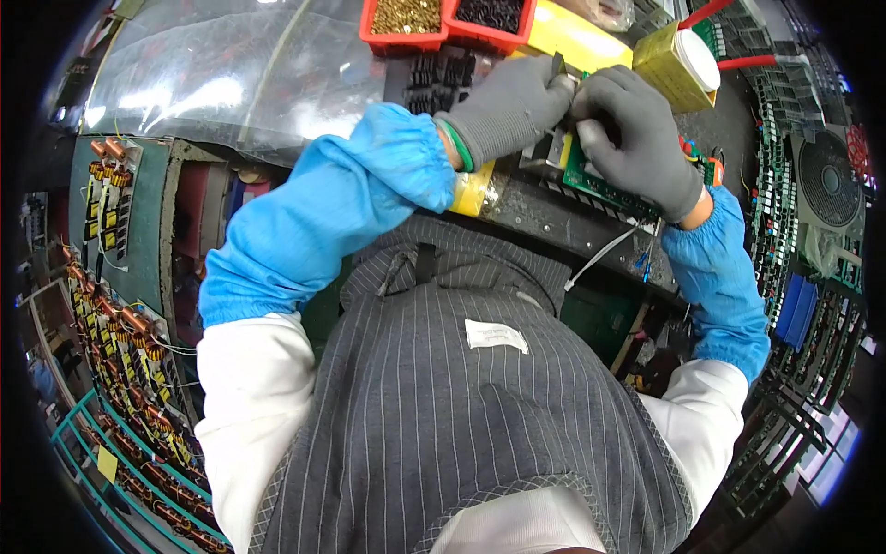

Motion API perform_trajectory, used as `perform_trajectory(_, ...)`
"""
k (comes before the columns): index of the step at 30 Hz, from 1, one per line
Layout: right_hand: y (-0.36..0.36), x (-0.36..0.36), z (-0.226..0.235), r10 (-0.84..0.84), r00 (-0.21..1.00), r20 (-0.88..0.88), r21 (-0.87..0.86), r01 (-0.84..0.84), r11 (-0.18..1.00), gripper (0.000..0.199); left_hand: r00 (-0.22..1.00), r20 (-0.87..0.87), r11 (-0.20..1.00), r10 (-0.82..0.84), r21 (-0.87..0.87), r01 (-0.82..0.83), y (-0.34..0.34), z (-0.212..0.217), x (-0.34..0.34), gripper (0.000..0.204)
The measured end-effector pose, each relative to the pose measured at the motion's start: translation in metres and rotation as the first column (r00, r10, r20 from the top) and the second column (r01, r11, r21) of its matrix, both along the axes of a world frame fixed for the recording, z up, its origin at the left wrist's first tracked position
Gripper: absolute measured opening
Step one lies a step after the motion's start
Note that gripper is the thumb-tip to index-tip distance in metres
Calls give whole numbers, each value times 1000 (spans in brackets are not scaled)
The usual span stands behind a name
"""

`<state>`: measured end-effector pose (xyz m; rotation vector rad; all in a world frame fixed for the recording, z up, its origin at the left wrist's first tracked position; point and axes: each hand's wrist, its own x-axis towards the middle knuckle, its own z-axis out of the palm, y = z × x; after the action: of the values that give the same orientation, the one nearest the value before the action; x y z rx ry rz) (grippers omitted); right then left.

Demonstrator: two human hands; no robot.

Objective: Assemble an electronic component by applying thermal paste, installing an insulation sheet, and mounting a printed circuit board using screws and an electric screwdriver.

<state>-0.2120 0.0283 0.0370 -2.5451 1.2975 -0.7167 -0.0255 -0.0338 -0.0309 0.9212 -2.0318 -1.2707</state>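
Both my hands wear grey knit gloves and blue sleeve covers. My left hand (pixel 510 106) and my right hand (pixel 637 138) meet over a green circuit board (pixel 591 185) lying on the dark bench. My left fingers pinch a small metal part (pixel 559 66) at the board's far edge. My right fingers curl against the same spot, and they hide what they press. A silvery heat sink (pixel 546 148) sits on the board under my left hand.
Two red bins (pixel 406 39) with brass and black small parts stand at the back. A yellow box with a white roll (pixel 678 60) is at the back right. Racks of circuit boards (pixel 120 305) fill the left, more boards (pixel 784 185) the right. A clear plastic sheet (pixel 231 83) covers the back left.
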Motion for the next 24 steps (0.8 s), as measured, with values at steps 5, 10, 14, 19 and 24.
perform_trajectory(5,-39,22,24,-13,986,165,101,-4,995,21,985,146,995,-90,-22,94,-5,0,-5,29)
perform_trajectory(10,-138,74,-19,175,961,-213,-33,-186,982,24,943,328,787,-63,-564,248,-3,-25,-2,21)
perform_trajectory(14,-184,111,-52,176,836,-519,99,-146,984,31,996,-85,1000,6,-20,-8,2,-21,-10,31)
perform_trajectory(19,-191,124,-61,163,814,-558,117,-118,986,29,983,-176,998,-45,-40,39,4,-20,-9,31)
perform_trajectory(24,-196,122,-56,163,858,-487,120,-119,986,22,984,-169,996,-55,59,65,0,-17,-5,29)
